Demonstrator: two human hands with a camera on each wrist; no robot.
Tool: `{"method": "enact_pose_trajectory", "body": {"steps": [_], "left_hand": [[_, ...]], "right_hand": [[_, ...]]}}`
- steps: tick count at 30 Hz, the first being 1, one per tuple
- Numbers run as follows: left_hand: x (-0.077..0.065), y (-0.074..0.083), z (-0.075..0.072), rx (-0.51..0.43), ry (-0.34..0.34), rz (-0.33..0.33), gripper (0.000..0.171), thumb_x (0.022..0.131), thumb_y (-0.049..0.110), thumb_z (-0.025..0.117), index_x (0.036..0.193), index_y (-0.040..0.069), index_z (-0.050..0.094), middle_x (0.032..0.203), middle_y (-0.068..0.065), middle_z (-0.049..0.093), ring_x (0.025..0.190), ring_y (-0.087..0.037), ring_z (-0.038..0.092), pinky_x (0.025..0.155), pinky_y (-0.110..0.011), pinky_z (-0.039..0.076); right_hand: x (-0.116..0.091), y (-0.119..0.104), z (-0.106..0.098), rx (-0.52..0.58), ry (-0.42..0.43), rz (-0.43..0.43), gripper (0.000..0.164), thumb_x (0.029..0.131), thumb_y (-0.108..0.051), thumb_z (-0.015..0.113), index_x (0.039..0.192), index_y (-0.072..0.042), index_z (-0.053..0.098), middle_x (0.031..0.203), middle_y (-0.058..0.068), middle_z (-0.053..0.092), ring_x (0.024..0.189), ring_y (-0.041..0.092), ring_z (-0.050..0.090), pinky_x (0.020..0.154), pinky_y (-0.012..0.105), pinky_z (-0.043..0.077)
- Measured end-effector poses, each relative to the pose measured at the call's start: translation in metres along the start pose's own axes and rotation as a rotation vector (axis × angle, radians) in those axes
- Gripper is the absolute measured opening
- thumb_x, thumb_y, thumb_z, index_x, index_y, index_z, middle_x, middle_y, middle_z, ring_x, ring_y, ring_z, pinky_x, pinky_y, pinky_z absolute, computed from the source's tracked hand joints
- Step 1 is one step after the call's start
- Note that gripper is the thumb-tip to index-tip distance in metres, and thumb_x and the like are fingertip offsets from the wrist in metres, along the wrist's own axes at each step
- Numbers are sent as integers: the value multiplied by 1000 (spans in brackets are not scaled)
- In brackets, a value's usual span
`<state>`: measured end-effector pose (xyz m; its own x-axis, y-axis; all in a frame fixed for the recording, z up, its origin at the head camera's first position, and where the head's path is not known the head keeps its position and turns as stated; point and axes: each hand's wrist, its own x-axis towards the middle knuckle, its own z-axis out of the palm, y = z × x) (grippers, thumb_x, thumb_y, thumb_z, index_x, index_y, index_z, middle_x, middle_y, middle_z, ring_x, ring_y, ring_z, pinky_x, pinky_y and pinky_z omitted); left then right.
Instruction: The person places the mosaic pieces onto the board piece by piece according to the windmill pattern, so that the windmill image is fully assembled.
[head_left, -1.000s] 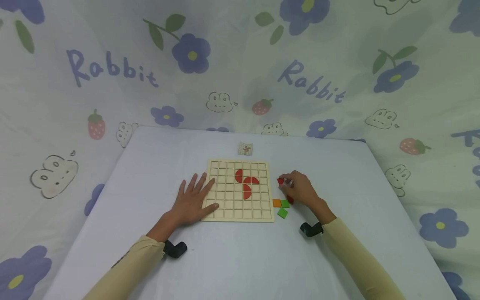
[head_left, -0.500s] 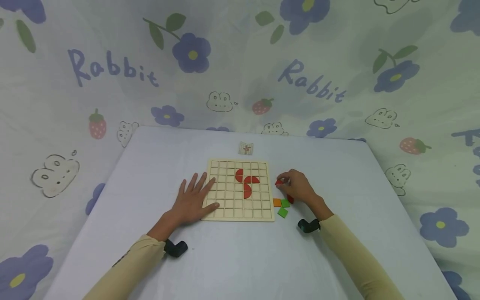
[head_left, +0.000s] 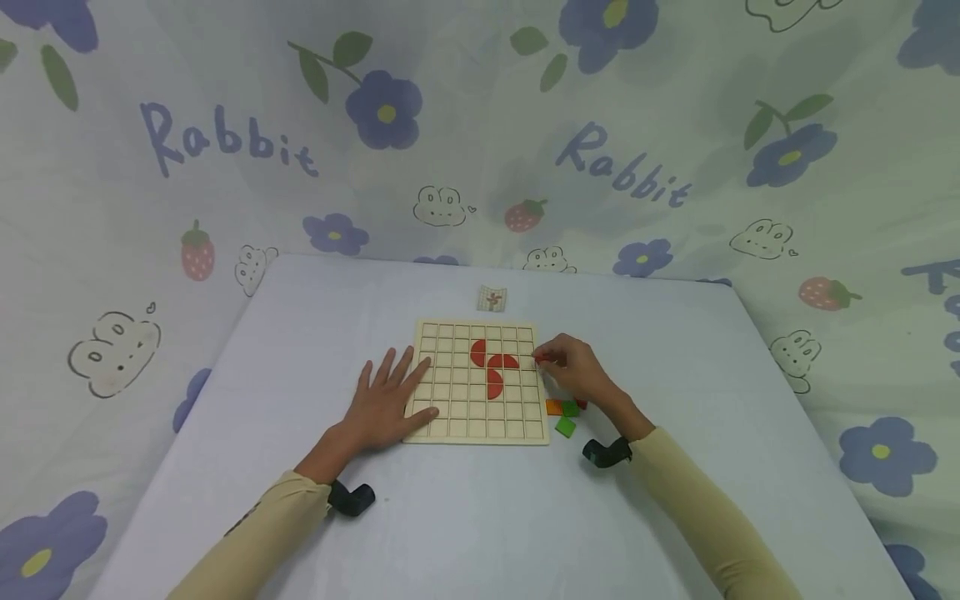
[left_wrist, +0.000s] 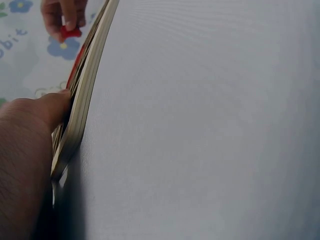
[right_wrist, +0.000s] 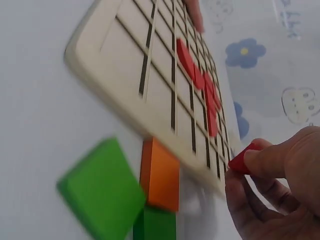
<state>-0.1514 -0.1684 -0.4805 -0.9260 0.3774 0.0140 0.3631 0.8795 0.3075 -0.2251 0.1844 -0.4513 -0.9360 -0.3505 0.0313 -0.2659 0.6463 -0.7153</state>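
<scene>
Pinching a red piece (right_wrist: 239,163), the right hand (head_left: 573,368) is at three o'clock of the gridded board (head_left: 472,428); the left hand (head_left: 384,406), grip loose, spreads its fingers over nine o'clock.

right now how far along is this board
Done, it seems: red pieces sit in cells of the board. In hand: the right hand pinches another red piece, not yet set in a cell. Apparently left: an orange block, two green blocks and a partly hidden red block, all beside the board. The card is too small to say which belong.
</scene>
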Motion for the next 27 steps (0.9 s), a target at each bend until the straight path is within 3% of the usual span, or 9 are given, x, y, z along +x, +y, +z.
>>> {"method": "enact_pose_trajectory", "body": {"steps": [4, 11, 14, 21, 27], "left_hand": [[-1, 0, 0, 7, 0, -2, 87, 92, 70, 43, 158, 16, 25, 163, -15, 12, 147, -41, 3, 110, -65, 2], [-1, 1, -1, 8, -2, -2, 86, 93, 69, 43, 158, 16, 25, 163, -16, 12, 147, -41, 3, 110, -65, 2], [-1, 2, -1, 6, 0, 2, 86, 93, 69, 44, 158, 16, 25, 162, -16, 12, 147, -41, 4, 110, -66, 3], [-2, 2, -1, 5, 4, 4, 87, 92, 69, 45, 157, 16, 26, 162, -16, 13, 147, -41, 4, 110, -66, 3], [-1, 1, 1, 9, 14, 8, 87, 91, 70, 45, 157, 17, 26, 162, -15, 13, 147, -41, 4, 110, -65, 3]], "right_hand": [[7, -13, 11, 69, -49, -42, 20, 90, -4, 71, 109, -6, 73, 105, 3, 69, 92, 18, 67, 83, 35, 54], [17, -28, 35, 206, -97, 14, 18, 87, -15, 77, 104, -9, 75, 93, -2, 70, 83, 13, 68, 74, 32, 55], [21, -33, 43, 217, -96, 5, 16, 87, -16, 77, 102, -11, 75, 90, -3, 70, 81, 13, 67, 73, 32, 55], [28, -45, 55, 180, -60, -9, 7, 87, -13, 76, 94, -9, 77, 84, -4, 70, 75, 12, 65, 67, 30, 54], [32, -50, 63, 38, -16, -38, 6, 86, -17, 78, 89, -11, 78, 85, -6, 71, 74, 6, 64, 67, 25, 52]]}}
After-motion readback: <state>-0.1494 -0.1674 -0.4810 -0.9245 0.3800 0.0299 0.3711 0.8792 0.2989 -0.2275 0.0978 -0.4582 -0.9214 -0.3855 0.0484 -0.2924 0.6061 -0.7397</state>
